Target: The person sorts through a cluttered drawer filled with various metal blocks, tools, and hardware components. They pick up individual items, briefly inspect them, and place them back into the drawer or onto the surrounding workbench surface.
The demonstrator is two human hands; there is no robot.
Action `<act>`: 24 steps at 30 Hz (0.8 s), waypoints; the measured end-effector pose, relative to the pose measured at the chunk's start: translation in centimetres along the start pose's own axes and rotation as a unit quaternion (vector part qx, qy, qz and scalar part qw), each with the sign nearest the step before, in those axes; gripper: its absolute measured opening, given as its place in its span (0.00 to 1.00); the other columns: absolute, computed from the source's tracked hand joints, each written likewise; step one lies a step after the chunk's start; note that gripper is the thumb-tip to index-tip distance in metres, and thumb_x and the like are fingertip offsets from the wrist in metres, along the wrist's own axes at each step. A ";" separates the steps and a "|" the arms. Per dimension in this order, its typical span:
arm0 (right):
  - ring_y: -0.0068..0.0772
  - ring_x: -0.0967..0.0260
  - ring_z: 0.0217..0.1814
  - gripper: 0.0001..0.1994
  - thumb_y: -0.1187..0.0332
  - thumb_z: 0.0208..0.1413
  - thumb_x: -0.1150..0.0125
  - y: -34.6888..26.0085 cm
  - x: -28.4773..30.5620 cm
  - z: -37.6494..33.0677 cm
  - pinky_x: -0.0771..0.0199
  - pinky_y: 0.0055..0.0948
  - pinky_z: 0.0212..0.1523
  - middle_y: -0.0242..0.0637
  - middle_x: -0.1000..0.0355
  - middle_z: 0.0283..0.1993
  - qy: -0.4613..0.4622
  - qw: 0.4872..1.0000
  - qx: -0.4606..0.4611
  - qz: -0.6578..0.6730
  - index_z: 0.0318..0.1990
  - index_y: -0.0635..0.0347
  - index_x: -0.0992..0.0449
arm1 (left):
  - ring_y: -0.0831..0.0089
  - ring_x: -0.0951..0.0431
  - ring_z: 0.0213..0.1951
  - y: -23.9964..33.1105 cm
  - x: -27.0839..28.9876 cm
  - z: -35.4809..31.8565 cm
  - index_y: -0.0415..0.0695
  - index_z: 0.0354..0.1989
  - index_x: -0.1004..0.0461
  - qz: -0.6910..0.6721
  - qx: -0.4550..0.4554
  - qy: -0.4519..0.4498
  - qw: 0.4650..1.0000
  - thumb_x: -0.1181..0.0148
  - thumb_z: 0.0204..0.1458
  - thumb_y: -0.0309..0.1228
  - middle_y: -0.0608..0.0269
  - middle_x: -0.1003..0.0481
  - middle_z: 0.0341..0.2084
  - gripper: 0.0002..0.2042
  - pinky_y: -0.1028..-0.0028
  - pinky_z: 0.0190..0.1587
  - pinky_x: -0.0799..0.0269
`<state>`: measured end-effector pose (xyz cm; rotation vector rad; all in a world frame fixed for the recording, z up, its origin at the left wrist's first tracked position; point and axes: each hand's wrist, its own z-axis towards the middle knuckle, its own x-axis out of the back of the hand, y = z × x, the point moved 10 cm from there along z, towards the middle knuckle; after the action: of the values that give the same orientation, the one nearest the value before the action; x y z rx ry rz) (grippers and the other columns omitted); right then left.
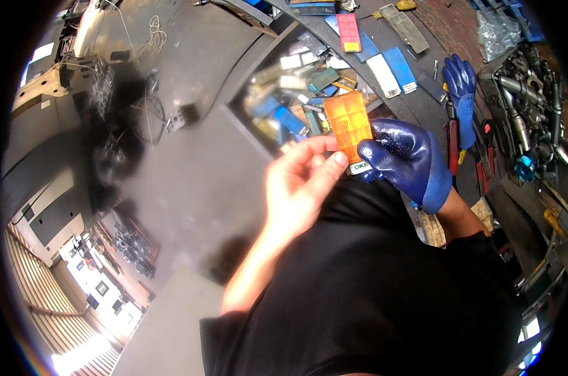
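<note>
Head view: just above frame centre, you hold the orange case [351, 116] by its lower end, bare left hand [299, 188] pinching the left edge between thumb and finger, gloved right hand [406, 156] gripping the right edge, fingertips behind partly hidden. Judged risk: if the glossy glove slips or your left pinch slackens, the case could drop toward the jumbled boxes [289, 119] at upper centre, perhaps popping open.
</note>
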<state>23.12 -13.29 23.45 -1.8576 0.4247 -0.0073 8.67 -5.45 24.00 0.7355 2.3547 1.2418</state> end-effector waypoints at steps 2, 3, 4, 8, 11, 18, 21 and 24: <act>0.20 0.24 0.45 0.15 0.71 0.64 0.37 -0.4 -0.2 0.1 0.22 0.23 0.46 0.35 0.20 0.45 -0.012 1.000 -0.010 -0.019 0.56 0.67 0.23 | 0.90 0.36 0.27 -0.1 0.0 0.0 0.34 0.50 0.21 -0.002 0.003 -0.004 1.000 0.33 0.60 0.25 0.81 0.32 0.23 0.12 0.86 0.34 0.37; 0.15 0.27 0.44 0.15 0.73 0.65 0.37 -0.5 -0.4 0.2 0.24 0.20 0.43 0.32 0.21 0.45 -0.020 0.999 -0.015 -0.028 0.57 0.69 0.24 | 0.90 0.36 0.27 -0.2 0.0 0.0 0.34 0.50 0.21 -0.002 0.005 -0.004 1.000 0.33 0.60 0.25 0.81 0.32 0.23 0.12 0.86 0.34 0.37; 0.15 0.27 0.43 0.15 0.73 0.65 0.37 -0.4 -0.4 0.2 0.24 0.20 0.43 0.32 0.21 0.45 -0.021 0.999 -0.020 -0.017 0.57 0.69 0.23 | 0.90 0.35 0.27 -0.2 0.0 -0.1 0.34 0.50 0.21 -0.003 0.008 -0.004 1.000 0.34 0.60 0.25 0.80 0.32 0.23 0.12 0.86 0.34 0.37; 0.16 0.27 0.45 0.15 0.74 0.64 0.38 0.5 -0.2 0.3 0.24 0.21 0.45 0.33 0.21 0.46 -0.032 0.999 -0.015 0.003 0.57 0.68 0.23 | 0.90 0.35 0.28 -0.2 0.0 0.0 0.34 0.50 0.21 -0.009 0.013 -0.002 1.000 0.34 0.61 0.24 0.80 0.31 0.24 0.11 0.86 0.35 0.36; 0.25 0.22 0.48 0.16 0.72 0.62 0.34 0.3 -0.3 0.5 0.20 0.27 0.50 0.38 0.19 0.47 -0.034 0.999 -0.006 0.007 0.55 0.65 0.23 | 0.89 0.34 0.29 -0.2 0.0 0.1 0.34 0.50 0.21 -0.016 0.014 0.000 1.000 0.35 0.61 0.24 0.80 0.31 0.25 0.11 0.86 0.36 0.35; 0.33 0.20 0.54 0.19 0.70 0.62 0.34 1.8 -0.5 0.1 0.19 0.33 0.57 0.45 0.20 0.52 -0.040 0.997 -0.014 0.059 0.59 0.63 0.25 | 0.89 0.32 0.31 -0.5 0.4 0.0 0.34 0.51 0.22 -0.011 0.012 -0.003 1.000 0.35 0.61 0.24 0.78 0.28 0.27 0.12 0.84 0.39 0.34; 0.35 0.21 0.56 0.20 0.70 0.63 0.35 0.1 -1.3 0.3 0.20 0.34 0.59 0.45 0.21 0.54 -0.069 0.997 0.003 0.037 0.61 0.63 0.26 | 0.88 0.29 0.33 -0.6 0.4 -0.1 0.34 0.50 0.22 -0.032 0.016 -0.004 0.999 0.36 0.62 0.25 0.76 0.25 0.29 0.11 0.83 0.41 0.32; 0.36 0.22 0.57 0.21 0.71 0.63 0.36 0.5 -1.4 0.2 0.21 0.35 0.60 0.46 0.21 0.55 -0.079 0.996 0.012 0.041 0.63 0.63 0.28 | 0.87 0.27 0.35 -0.7 0.5 -0.3 0.35 0.49 0.22 -0.052 0.033 0.003 0.998 0.36 0.62 0.25 0.74 0.23 0.32 0.10 0.83 0.43 0.31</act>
<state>21.75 -12.85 23.22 -1.8003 0.3892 0.1890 7.94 -5.67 23.48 0.6227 2.4165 1.1294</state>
